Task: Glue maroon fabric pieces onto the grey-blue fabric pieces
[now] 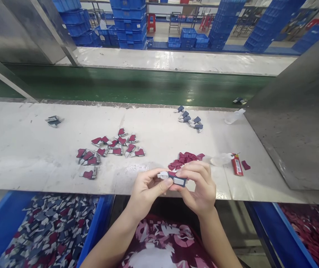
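Note:
Between both hands, over the front edge of the white table, is a small navy, grey and maroon plastic part (179, 181). My left hand (146, 190) pinches its pale grey end. My right hand (200, 184) grips the navy end, fingertips on the maroon piece on top. Just behind my right hand lies a pile of loose maroon pieces (186, 158). To the left, several parts with maroon tops (116, 151) are grouped on the table. Farther back sit several navy and grey parts (186, 118) without visible maroon.
A blue bin (100, 219) of mixed parts stands below left, and another blue bin (290, 232) with maroon pieces below right. A red-labelled tube (237, 165) and a clear plastic bottle (221, 159) lie at right. Behind the table runs a green conveyor belt (137, 85); metal panels (302, 111) flank it.

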Demonstrator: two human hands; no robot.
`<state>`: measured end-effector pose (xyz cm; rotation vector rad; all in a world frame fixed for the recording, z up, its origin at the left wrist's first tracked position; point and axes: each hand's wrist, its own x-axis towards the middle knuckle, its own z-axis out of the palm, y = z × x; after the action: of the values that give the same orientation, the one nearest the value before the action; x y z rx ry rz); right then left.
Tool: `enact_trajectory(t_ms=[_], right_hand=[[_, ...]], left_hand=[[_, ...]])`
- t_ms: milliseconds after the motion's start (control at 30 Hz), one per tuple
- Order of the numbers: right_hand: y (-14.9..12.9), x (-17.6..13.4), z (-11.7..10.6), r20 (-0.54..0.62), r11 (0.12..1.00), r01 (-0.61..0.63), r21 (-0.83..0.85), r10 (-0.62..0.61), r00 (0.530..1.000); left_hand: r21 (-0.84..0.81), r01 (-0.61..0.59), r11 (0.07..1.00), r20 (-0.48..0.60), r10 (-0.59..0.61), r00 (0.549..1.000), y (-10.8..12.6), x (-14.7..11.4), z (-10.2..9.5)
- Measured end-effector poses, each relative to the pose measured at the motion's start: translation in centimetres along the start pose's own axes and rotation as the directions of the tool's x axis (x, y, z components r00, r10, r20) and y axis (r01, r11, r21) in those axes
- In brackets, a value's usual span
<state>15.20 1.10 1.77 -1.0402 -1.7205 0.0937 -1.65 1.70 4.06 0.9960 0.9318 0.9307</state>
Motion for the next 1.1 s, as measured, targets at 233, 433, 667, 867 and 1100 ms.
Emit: enact_trajectory(t_ms=[233,433,667,867,1100], right_hand=[[-0.3,-0.6,0.5,-0.082,1.0,-0.014,0.005,0.014,0.997],[0.1,-1.4,0.7,-0.133,0.987,-0.11,0.119,0.126,0.983],[-0.2,-1.6,0.7,-0.098,0.959,-0.121,0.254,0.15,0.984],[-1.0,-1.6,1.2,-0.088,0.948,-0.154,0.279,0.185,0.979],[-1.8,-1.8,1.5,-0.105,0.948,-0.131,0.291,0.168,0.98]], left_hand=[[0.007,-0.049,0.999,0.034,0.049,0.998,0.2,-0.1,0.1],[0.302,-0.454,0.838,0.097,0.447,0.889,-0.2,0.3,-0.4],[0.331,-0.726,0.602,0.265,0.679,0.684,-0.8,1.1,-0.8],[0.388,-0.816,0.429,0.201,0.825,0.529,-1.2,1.2,0.0],[0.415,-0.846,0.335,0.169,0.885,0.433,-1.3,1.2,0.1]])
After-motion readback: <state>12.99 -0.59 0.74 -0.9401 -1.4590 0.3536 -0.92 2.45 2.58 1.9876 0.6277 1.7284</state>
